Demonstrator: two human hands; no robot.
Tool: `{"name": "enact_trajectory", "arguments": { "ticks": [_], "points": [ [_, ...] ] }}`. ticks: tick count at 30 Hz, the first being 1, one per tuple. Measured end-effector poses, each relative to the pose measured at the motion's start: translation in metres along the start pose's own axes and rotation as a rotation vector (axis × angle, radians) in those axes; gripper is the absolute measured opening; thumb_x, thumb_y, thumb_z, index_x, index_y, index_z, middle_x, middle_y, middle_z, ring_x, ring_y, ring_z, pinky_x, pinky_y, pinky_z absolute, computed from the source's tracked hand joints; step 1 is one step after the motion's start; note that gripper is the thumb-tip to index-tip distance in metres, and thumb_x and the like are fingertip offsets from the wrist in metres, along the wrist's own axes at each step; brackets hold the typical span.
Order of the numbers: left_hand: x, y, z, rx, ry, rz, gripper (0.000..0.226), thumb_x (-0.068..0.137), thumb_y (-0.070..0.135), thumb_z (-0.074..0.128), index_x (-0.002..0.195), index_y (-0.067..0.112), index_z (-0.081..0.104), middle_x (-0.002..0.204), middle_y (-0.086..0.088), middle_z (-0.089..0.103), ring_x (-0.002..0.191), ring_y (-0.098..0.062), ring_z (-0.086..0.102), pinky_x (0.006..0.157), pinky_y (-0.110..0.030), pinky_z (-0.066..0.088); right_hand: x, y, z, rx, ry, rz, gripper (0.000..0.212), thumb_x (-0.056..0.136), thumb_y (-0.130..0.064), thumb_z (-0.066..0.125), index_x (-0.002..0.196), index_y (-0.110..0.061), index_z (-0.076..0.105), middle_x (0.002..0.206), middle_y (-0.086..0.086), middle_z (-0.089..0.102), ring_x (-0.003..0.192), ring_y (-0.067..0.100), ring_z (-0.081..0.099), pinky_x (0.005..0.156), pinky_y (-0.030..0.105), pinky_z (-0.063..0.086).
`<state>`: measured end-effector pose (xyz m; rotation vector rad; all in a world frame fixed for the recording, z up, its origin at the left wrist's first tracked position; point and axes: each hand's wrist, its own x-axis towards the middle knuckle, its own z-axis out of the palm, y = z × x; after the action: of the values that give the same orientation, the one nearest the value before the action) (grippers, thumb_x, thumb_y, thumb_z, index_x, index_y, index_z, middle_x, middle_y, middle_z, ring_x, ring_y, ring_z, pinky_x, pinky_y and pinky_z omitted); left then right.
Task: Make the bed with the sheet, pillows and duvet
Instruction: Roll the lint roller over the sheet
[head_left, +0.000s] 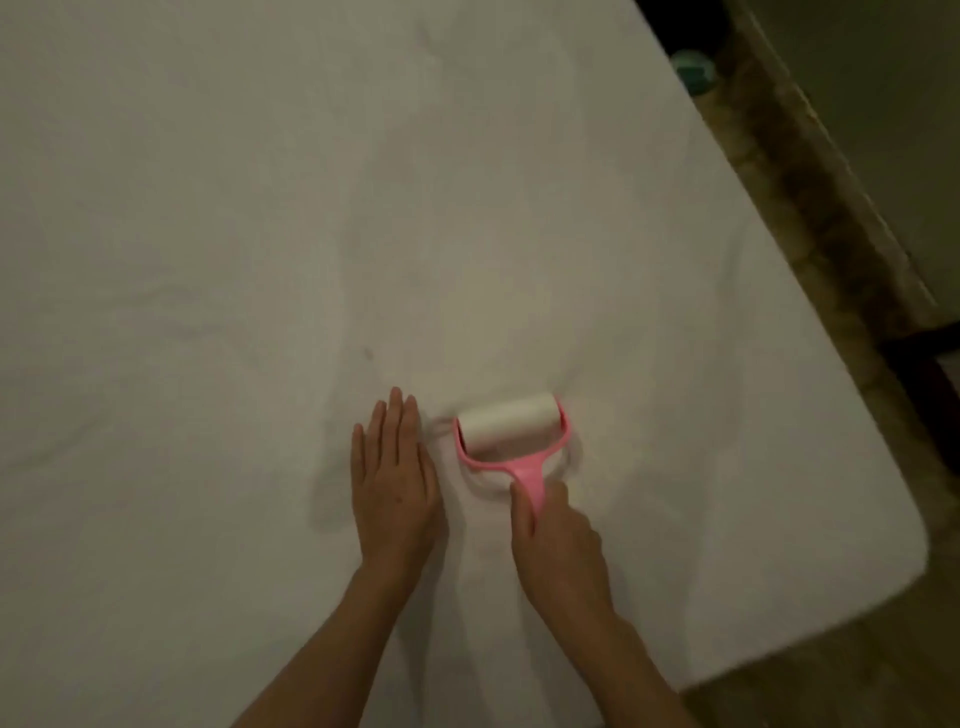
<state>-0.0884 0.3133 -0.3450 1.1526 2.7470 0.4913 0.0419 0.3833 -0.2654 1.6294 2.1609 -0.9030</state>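
Note:
A white sheet (260, 234) covers the whole bed and fills most of the head view, with shallow wrinkles at the left. A pink lint roller (511, 434) with a white roll lies pressed on the sheet near the lower middle. My right hand (556, 535) grips its pink handle from below. My left hand (392, 473) rests flat on the sheet just left of the roller, fingers straight and close together, holding nothing. No pillows or duvet are in view.
The bed's right edge runs diagonally from top right down to a rounded corner (914, 545). Beyond it lies dark patterned floor (831, 218). A small green object (693, 70) sits in the dark gap at the top right.

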Motion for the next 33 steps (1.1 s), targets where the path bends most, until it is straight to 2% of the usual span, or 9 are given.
{"name": "enact_trajectory", "arguments": {
  "ticks": [7,10,14,16,18,20,26,29,33],
  "points": [
    [0.108,-0.008,0.016,0.021,0.041,0.077,0.049,0.093,0.015,0.038,0.141,0.009,0.044,0.15,-0.009,0.038,0.14,-0.025,0.032,0.115,-0.046,0.023,0.204,-0.145,-0.059,0.062,0.063,-0.137,0.055,0.101,-0.047,0.028,0.117,-0.001,0.053,0.112,0.022,0.063,0.105,0.038,0.06,0.086,0.037,0.045],
    [0.113,-0.005,0.018,0.042,0.038,0.093,0.05,0.093,0.015,0.036,0.142,0.009,0.043,0.15,-0.007,0.038,0.14,-0.024,0.033,0.114,-0.047,0.025,0.277,-0.189,-0.081,0.074,0.07,-0.228,0.054,0.1,-0.049,0.029,0.111,-0.004,0.057,0.103,0.018,0.067,0.091,0.034,0.065,0.072,0.031,0.047],
    [0.113,-0.006,0.017,0.038,0.031,0.09,0.051,0.092,0.017,0.033,0.141,0.01,0.044,0.15,-0.006,0.038,0.14,-0.023,0.034,0.113,-0.047,0.026,0.323,-0.225,-0.097,0.099,0.07,-0.283,0.052,0.1,-0.047,0.031,0.124,-0.005,0.051,0.094,0.012,0.062,0.062,0.022,0.06,0.044,0.021,0.042],
    [0.113,-0.006,0.017,0.054,0.017,0.097,0.051,0.093,0.017,0.033,0.142,0.01,0.043,0.15,-0.006,0.037,0.14,-0.023,0.032,0.114,-0.047,0.025,0.322,-0.224,-0.094,0.075,0.09,-0.311,0.051,0.1,-0.046,0.031,0.126,-0.006,0.05,0.108,0.014,0.062,0.084,0.029,0.064,0.061,0.027,0.048],
    [0.112,-0.005,0.017,0.062,-0.006,0.096,0.051,0.093,0.016,0.033,0.142,0.01,0.042,0.15,-0.006,0.037,0.14,-0.024,0.032,0.114,-0.048,0.024,0.307,-0.206,-0.093,0.049,0.097,-0.316,0.051,0.1,-0.045,0.031,0.127,-0.006,0.049,0.122,0.018,0.058,0.108,0.035,0.058,0.083,0.034,0.045],
    [0.108,-0.002,0.013,0.07,-0.025,0.076,0.05,0.093,0.016,0.034,0.142,0.009,0.043,0.15,-0.007,0.037,0.14,-0.025,0.033,0.114,-0.048,0.023,0.283,-0.176,-0.098,-0.009,0.09,-0.312,0.054,0.1,-0.047,0.031,0.126,-0.003,0.05,0.126,0.023,0.055,0.115,0.038,0.053,0.091,0.037,0.042],
    [0.044,0.032,-0.001,0.108,-0.165,0.206,0.053,0.094,0.015,0.038,0.146,0.01,0.036,0.155,-0.006,0.028,0.144,-0.025,0.022,0.116,-0.048,0.017,0.178,-0.024,-0.115,-0.177,0.058,-0.262,0.05,0.099,-0.049,0.031,0.113,-0.004,0.049,0.109,0.029,0.059,0.102,0.044,0.057,0.08,0.043,0.044],
    [-0.009,0.07,0.005,0.082,-0.225,0.136,0.052,0.094,0.018,0.034,0.145,0.012,0.037,0.155,-0.006,0.029,0.143,-0.028,0.025,0.115,-0.046,0.016,0.112,0.061,-0.11,-0.166,0.051,-0.187,0.043,0.098,-0.049,0.033,0.105,-0.01,0.048,0.094,0.022,0.061,0.095,0.042,0.06,0.074,0.042,0.044],
    [-0.078,0.136,0.021,0.037,-0.306,0.056,0.052,0.092,0.024,0.032,0.14,0.007,0.045,0.149,-0.012,0.038,0.137,-0.035,0.035,0.111,-0.046,0.018,0.035,0.161,-0.106,-0.146,0.001,-0.095,0.038,0.098,-0.046,0.037,0.106,-0.011,0.048,0.102,0.023,0.064,0.099,0.04,0.061,0.077,0.04,0.045]
  ]
}}
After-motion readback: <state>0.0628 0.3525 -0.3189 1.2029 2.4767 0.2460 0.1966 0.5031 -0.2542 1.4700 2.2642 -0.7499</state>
